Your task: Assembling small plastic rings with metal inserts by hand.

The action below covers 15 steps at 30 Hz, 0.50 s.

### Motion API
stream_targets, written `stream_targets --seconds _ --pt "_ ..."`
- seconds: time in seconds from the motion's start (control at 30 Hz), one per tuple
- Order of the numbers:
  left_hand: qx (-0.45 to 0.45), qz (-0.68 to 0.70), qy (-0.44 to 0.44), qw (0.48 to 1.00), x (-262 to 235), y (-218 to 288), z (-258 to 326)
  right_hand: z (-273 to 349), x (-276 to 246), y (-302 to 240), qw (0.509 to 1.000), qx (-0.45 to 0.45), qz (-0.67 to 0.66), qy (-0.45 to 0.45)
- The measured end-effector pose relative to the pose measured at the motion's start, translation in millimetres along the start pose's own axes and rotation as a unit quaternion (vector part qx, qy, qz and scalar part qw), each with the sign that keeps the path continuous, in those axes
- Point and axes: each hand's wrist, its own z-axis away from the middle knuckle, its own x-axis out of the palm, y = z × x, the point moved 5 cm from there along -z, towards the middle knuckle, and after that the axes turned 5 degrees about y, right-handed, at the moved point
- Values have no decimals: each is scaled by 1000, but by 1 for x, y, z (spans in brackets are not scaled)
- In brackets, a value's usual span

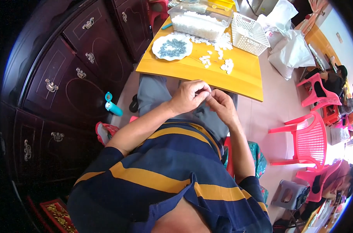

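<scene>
My left hand (189, 97) and my right hand (223, 107) meet above my lap, just in front of the table's near edge. Both are closed in a pinch, fingertips almost touching; anything between them is too small to make out. Beyond them stands a yellow wooden table (166, 70). On it lies a white scalloped plate (156, 47) with a ring of small dark grey-green pieces (172, 49). Small white pieces (227, 66) lie in loose clusters to the right of the plate. Behind, a clear plastic bin (200, 29) holds many more white pieces.
A white perforated basket (249, 35) stands at the table's right. White sacks (291, 54) rest on the floor beyond. Dark wooden cabinets (67, 77) line the left, with a teal bottle (113, 108) nearby. Pink plastic chairs (308, 139) and other people sit at the right.
</scene>
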Motion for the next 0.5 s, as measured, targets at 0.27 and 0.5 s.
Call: stream_targets --seconds 0.27,0.5 --pt "0 -18 -9 1000 4 -7 4 0 4 8 1000 0 -8 23" --pt "-25 -5 15 1000 6 -12 9 -1 5 13 997 37 -63 39"
